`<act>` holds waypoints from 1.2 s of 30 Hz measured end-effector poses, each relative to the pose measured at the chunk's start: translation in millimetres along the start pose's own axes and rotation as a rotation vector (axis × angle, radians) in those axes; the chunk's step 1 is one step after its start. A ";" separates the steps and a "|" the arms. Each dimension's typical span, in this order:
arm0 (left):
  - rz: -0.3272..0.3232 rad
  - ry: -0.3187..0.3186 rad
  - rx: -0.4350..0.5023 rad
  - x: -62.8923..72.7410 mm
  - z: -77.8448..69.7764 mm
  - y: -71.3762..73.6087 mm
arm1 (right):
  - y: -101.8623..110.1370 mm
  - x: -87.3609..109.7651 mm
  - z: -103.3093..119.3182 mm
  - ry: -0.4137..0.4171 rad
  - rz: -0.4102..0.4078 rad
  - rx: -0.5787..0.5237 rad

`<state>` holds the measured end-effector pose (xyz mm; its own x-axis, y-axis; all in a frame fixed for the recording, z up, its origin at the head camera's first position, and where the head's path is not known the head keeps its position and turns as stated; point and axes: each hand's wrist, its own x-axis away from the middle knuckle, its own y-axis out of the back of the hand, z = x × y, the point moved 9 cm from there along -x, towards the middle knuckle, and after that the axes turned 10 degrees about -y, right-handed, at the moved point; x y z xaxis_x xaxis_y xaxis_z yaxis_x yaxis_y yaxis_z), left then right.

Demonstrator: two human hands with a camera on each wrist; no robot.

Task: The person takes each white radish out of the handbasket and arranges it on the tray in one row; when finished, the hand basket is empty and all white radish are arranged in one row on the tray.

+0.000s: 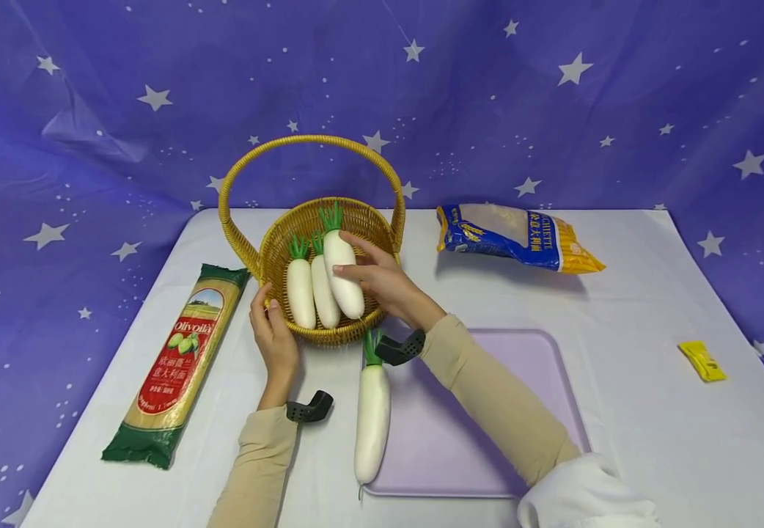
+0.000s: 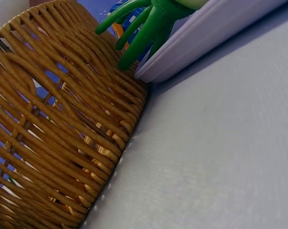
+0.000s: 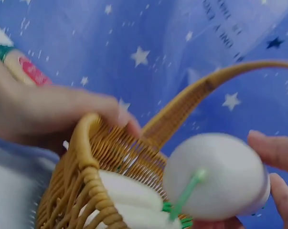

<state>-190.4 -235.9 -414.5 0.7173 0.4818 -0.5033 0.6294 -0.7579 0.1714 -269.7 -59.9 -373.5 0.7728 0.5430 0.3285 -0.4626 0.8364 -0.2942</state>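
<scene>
Your left hand (image 1: 275,343) grips the basket (image 1: 336,336), your right hand (image 1: 388,282) a radish (image 1: 344,286): settle it gently beside the two radishes (image 1: 300,293) inside.

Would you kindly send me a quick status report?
Left hand grips basket at rim. Right hand holds white radish. Two more radishes in basket. No obstruction visible.

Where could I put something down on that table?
Bare white cloth lies between the purple tray and yellow packet, in front of the blue bag. A narrow strip is free between the spaghetti bag and left sleeve. It's crowded at the basket: radishes, the left hand and the right hand.
</scene>
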 end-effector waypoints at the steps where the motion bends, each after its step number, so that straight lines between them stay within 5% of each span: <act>1: -0.001 0.000 -0.001 -0.1 -0.2 0.3 | 0.5 8.0 3.2 0.012 0.014 -0.012; 5: 0.008 -0.004 -0.005 -0.7 -0.7 1.0 | 8.4 45.4 12.2 0.065 0.041 0.019; 9: 0.004 -0.006 -0.006 -0.4 -0.2 3.8 | 29.6 87.6 7.8 0.108 -0.042 0.191; 17: 0.019 -0.001 0.004 -1.7 -0.8 2.8 | 63.4 151.0 -45.1 0.120 -0.214 0.391; 25: 0.012 -0.006 0.008 0.2 -1.7 0.2 | 64.6 181.2 -107.9 0.002 -0.193 0.480; 29: 0.007 -0.016 0.013 -0.4 -6.8 0.3 | 64.5 188.0 -112.9 0.023 -0.242 0.562; 36: 0.008 -0.006 0.023 0.2 -40.3 3.4 | 62.5 190.6 -107.3 0.062 -0.371 0.673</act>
<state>-176.0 -220.6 -379.9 0.7201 0.4733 -0.5074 0.6167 -0.7717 0.1554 -104.7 87.8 -425.6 0.9428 0.2291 0.2424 -0.3174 0.8393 0.4414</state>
